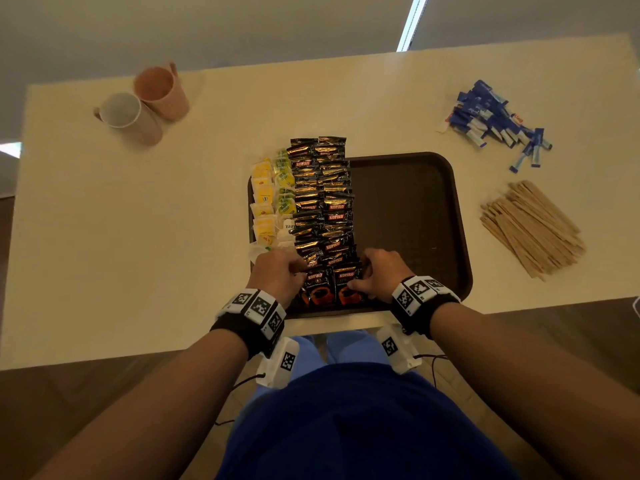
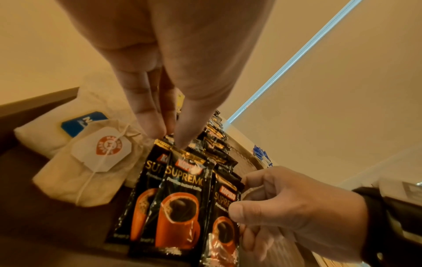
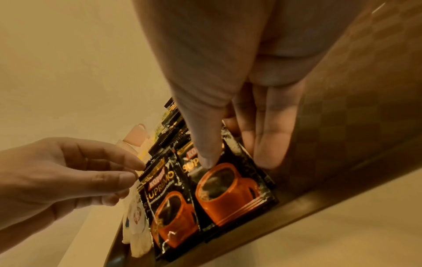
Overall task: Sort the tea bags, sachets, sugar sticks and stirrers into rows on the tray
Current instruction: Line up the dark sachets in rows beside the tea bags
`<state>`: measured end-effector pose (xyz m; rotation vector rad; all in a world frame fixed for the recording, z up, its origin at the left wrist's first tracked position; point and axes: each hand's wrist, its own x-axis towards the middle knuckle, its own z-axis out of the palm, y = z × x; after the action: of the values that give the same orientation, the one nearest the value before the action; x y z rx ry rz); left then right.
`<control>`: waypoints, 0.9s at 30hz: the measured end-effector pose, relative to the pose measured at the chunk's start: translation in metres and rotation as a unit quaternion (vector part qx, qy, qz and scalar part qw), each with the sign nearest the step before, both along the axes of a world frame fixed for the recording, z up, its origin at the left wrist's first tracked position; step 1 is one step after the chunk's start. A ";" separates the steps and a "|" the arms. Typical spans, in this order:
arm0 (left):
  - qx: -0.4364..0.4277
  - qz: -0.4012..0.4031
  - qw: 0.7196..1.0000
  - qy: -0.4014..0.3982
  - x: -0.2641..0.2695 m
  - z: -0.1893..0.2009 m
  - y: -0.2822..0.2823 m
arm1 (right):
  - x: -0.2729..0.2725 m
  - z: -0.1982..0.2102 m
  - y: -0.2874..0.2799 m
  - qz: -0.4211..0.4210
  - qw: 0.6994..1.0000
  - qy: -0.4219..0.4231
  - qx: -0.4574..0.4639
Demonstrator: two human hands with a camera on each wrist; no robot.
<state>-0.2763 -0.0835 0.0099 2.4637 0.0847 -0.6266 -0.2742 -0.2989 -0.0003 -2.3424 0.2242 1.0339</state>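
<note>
On the brown tray [image 1: 408, 209], yellow, green and white tea bags [image 1: 268, 202] line the left side. Beside them run two overlapping rows of black coffee sachets [image 1: 322, 202]. My left hand [image 1: 300, 270] pinches the top edge of the nearest left-row sachet [image 2: 182, 198] between thumb and fingers [image 2: 150, 124]. My right hand [image 1: 360, 275] holds the nearest right-row sachet [image 3: 228, 189], thumb on its face and fingers [image 3: 269, 148] at its right edge. Blue sugar sticks [image 1: 498, 123] and wooden stirrers [image 1: 533, 226] lie in heaps on the table, right of the tray.
Two cups [image 1: 145, 102] stand at the table's far left. A white tea bag with an orange tag [image 2: 91, 171] lies just left of the sachets at the tray's near corner. The tray's right half is bare. The table's near edge runs right below the tray.
</note>
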 end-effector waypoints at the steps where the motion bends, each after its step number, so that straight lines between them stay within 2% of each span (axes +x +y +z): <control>1: 0.005 0.004 1.000 -0.008 0.000 0.000 0.001 | 0.000 0.000 -0.001 -0.004 1.000 -0.002 -0.001; 4: 0.013 0.026 0.999 -0.016 0.002 0.001 0.004 | -0.001 -0.001 -0.001 -0.005 1.000 -0.005 -0.012; 11: -0.023 0.020 1.000 -0.003 0.005 0.004 0.000 | -0.002 0.002 -0.001 -0.006 1.000 -0.013 0.006; 18: -0.041 0.070 0.996 -0.024 0.015 0.013 -0.002 | 0.011 0.002 -0.008 -0.076 0.996 -0.051 -0.005; 23: -0.052 0.049 0.997 0.009 0.021 0.014 -0.007 | 0.023 -0.002 -0.001 -0.147 0.985 -0.074 0.048; 27: -0.057 0.082 0.995 -0.012 0.028 0.016 -0.005 | 0.032 -0.002 0.001 -0.158 0.981 -0.079 0.078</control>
<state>-0.2482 -0.0881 0.0258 2.3257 0.2320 -0.5155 -0.2420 -0.2982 -0.0019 -2.1468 0.4231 0.6837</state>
